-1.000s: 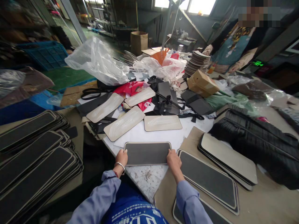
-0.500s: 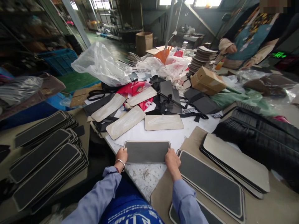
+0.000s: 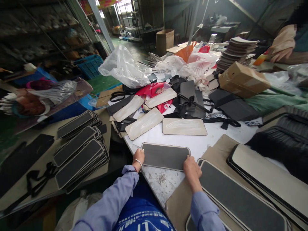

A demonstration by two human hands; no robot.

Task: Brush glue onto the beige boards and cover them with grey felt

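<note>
Dark grey panel: a rounded rectangle with a thin pale rim, the dark grey panel (image 3: 166,156) is held at the near corner of the white table (image 3: 161,179), dark face up; whether it rests on the surface or is raised slightly cannot be told.
Left hand: the person's left hand (image 3: 139,157) grasps the panel's left end, thumb on the upper face; a silvery bracelet (image 3: 138,162) circles the wrist.
Right hand: the right hand (image 3: 192,170) grasps the panel's right end, near its lower corner, fingers curled.
Beige pieces: just beyond the panel, a beige piece (image 3: 184,126) with whitish streaks lies flat; three similar ones lie to its left and farther back, at different angles.
Right-hand stacks: beside the right hand, a stack of dark panels (image 3: 235,192) with pale borders lies on brown cardboard (image 3: 214,150); right of it is a stack topped by a beige panel (image 3: 269,173).
Left-hand stacks: well apart to the left, three fanned stacks of dark panels (image 3: 79,163) lie on another surface.
Far clutter: behind the beige pieces are a red bag (image 3: 154,89), black straps, a clear plastic bag (image 3: 122,67) and a taped cardboard box (image 3: 244,79).
Co-worker: at the upper right, another person's hand (image 3: 281,54) shows near a tall pile of pieces (image 3: 235,54).
</note>
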